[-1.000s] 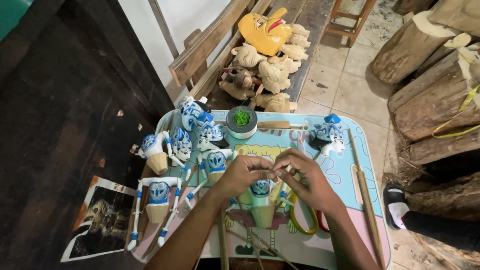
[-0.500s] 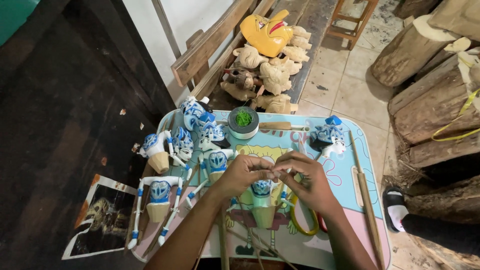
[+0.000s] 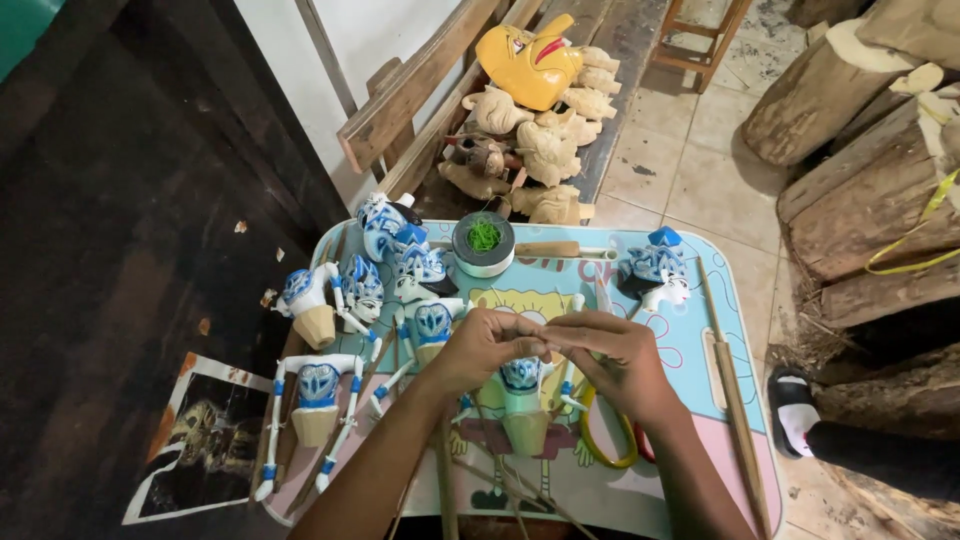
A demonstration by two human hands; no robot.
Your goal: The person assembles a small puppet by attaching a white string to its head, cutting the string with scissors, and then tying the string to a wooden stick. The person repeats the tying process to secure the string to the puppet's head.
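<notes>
Centrally, left hand (image 3: 487, 347), right hand (image 3: 610, 355) pinch blue-white puppet torso (image 3: 523, 400).

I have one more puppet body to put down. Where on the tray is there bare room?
Free: the tray near its right corner, between the right hand and long stick. Crowded: the left side with blue puppets.

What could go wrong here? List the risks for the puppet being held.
1. Both hands, left hand and right hand, pinch at the top of the blue-and-white painted wooden puppet body; its thin white arms might snap under pressure.
2. The thin wooden control rods cross below it and might tangle.
3. The finished blue-and-white puppet bodies crowd the left of the colourful cartoon-printed tray table; a forearm might knock one off.
</notes>
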